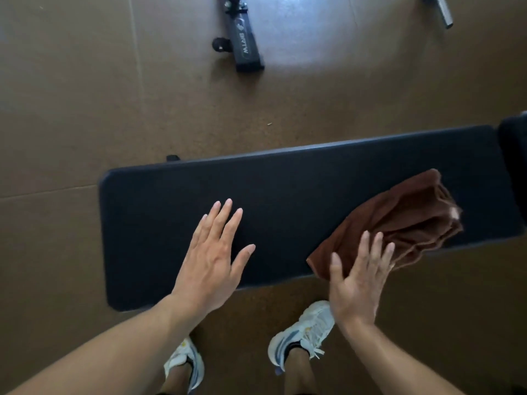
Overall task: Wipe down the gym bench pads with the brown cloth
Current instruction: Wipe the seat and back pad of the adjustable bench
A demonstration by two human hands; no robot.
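Observation:
A long black bench pad [285, 189] runs across the middle of the head view. The brown cloth [399, 220] lies crumpled on its right part. My left hand [214, 252] is spread flat over the pad's middle, palm down, holding nothing. My right hand [359, 283] hovers open at the pad's near edge, fingers apart, with the fingertips over the cloth's near corner. I cannot tell whether they touch the cloth. A second dark pad [513, 155] shows at the right edge.
Brown floor mats [85, 95] surround the bench. A dark machine base with a wheel [242, 44] lies on the floor beyond the bench. A grey metal bar [442, 12] sits at the top right. My white sneakers [302, 332] stand just before the bench.

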